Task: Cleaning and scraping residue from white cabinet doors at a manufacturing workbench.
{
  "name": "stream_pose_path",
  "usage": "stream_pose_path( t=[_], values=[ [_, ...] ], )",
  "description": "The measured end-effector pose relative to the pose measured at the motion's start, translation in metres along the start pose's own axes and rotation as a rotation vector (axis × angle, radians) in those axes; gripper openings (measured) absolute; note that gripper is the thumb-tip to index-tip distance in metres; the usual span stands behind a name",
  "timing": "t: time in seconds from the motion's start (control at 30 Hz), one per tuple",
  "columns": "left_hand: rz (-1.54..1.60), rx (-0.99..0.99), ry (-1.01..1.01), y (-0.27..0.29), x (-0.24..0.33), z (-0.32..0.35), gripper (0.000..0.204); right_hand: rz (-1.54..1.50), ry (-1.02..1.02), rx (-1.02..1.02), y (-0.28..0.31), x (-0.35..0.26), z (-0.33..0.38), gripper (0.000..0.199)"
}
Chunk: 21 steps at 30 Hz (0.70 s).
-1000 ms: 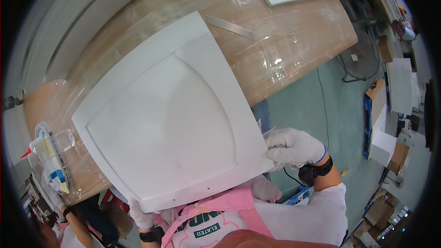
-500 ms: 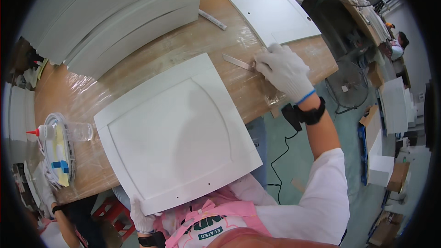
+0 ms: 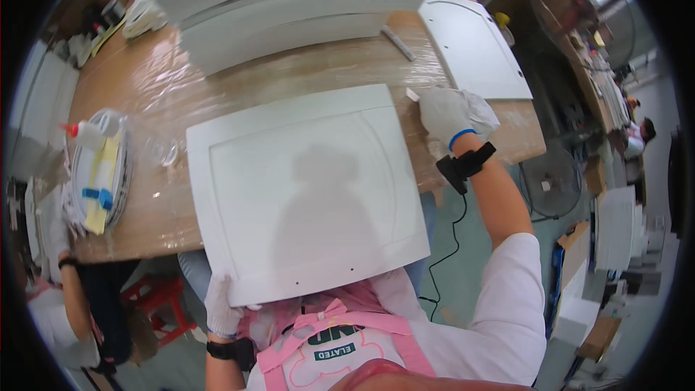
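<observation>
A large white panel (image 3: 311, 188) with a routed, arched border and two small holes near its lower edge rests partly on the table and reaches over my lap. My gloved left hand (image 3: 223, 304) is closed on its lower left corner. To the right of the panel, my gloved right hand (image 3: 443, 114) is low over the table, its fingers mostly hidden from above. A short white end (image 3: 412, 94) pokes out beside it. Greyish-white bunched material (image 3: 481, 112) shows at the hand's right side; whether it is cloth or part of the glove is unclear.
Tall stacks of white panels (image 3: 289, 25) stand at the back. Another white panel (image 3: 474, 51) with holes lies far right, near a pale strip (image 3: 398, 43). On the left, an oval tray (image 3: 76, 181) holds a red-tipped bottle (image 3: 90, 135). A co-worker's arm (image 3: 72, 289) is lower left.
My view has shifted, and the large panel sits more level. The long flat strip pinched in my right hand now barely shows. My right hand has turned; my left still holds the panel's corner.
</observation>
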State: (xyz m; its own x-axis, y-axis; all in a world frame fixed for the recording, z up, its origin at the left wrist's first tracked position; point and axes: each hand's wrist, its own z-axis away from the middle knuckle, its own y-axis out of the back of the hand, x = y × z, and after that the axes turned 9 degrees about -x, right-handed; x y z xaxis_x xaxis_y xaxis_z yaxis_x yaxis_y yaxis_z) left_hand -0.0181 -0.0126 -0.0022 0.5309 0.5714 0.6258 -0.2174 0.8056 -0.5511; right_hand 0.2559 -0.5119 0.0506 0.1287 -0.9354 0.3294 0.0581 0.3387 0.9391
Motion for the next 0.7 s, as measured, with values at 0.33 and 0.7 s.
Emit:
stream_pose_path(
  t=[0.33,0.7],
  values=[
    [0.118,-0.136,-0.050,-0.019,0.003,-0.017,0.055,0.049,-0.224,0.018,0.032,-0.022,0.006,0.015],
    [0.306,-0.458,-0.058,0.011,-0.013,-0.022,0.070,-0.947,0.697,-0.047,0.097,-0.256,0.118,0.038]
  ],
)
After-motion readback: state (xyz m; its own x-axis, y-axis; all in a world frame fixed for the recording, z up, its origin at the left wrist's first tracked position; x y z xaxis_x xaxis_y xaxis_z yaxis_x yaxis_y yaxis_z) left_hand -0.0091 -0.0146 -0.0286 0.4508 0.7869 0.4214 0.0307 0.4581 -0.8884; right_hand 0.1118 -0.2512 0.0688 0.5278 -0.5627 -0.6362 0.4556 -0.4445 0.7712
